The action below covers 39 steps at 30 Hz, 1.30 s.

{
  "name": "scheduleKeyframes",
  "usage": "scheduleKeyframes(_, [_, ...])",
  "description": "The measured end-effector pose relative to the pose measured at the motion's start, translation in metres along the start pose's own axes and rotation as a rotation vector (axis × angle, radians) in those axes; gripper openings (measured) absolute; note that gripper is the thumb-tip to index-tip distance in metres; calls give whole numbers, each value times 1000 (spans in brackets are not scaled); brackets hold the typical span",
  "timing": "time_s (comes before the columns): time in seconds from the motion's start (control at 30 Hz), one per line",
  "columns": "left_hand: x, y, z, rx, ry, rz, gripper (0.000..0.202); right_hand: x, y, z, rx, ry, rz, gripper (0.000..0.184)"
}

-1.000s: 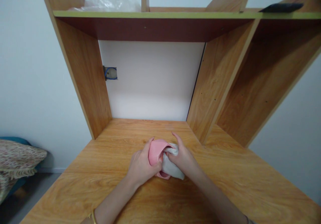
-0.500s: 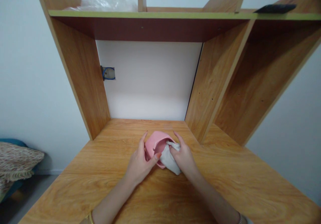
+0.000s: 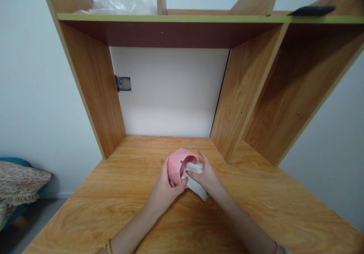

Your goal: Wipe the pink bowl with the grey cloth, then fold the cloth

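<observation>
A pink faceted bowl-like container (image 3: pixel 176 163) is held just above the wooden desk, tilted so its opening faces right and toward me. Around its left side and lower rim, the fingers and thumb of my left hand (image 3: pixel 167 185) are closed. My right hand (image 3: pixel 206 176) grips a white cloth (image 3: pixel 196 185), pressing part of it into the opening. The rest of the cloth hangs below the rim toward the desk. A small notch shows in the container's rim; its inner bottom is hidden by the cloth.
The wooden desk (image 3: pixel 136 223) lies beneath my hands, with shelf panels on both sides. A clear plastic bag (image 3: pixel 122 3) and a dark flat object (image 3: pixel 313 10) rest on the upper shelf. An open socket box (image 3: pixel 124 83) is in the back wall. Patterned fabric (image 3: pixel 22 182) lies at left.
The pink container has turned in my left hand and shifted slightly right. My right hand has pushed its thumb and the cloth differently at the opening, and the cloth hangs a little lower.
</observation>
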<state>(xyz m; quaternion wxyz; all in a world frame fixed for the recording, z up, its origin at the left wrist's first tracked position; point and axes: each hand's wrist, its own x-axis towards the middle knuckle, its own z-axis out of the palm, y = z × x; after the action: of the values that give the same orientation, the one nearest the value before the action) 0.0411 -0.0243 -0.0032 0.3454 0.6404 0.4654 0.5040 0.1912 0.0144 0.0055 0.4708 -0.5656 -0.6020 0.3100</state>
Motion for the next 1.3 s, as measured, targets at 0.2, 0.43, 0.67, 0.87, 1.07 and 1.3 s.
scheduleKeyframes(0.2, [-1, 11, -10, 350, 9, -17, 74, -1, -2, -5, -196, -23, -76, 78])
scheduleKeyframes(0.43, [0, 29, -21, 628, -82, -42, 64, -4, -5, -7, -427, -53, -127, 73])
scheduleKeyframes(0.67, [4, 33, -28, 659, -113, -49, 61, -9, -4, -5, -345, -139, -136, 71])
scheduleKeyframes(0.87, [2, 30, -27, 613, -104, -49, 59, -8, -1, -4, -151, -124, -122, 68])
scheduleKeyframes(1.07, [0, 21, -28, 301, -16, 41, 63, -7, -5, -4, -46, 57, -56, 61])
scheduleKeyframes(1.3, [-4, 17, -10, 143, -67, 63, 85, -2, 5, 3, 213, 114, 22, 57])
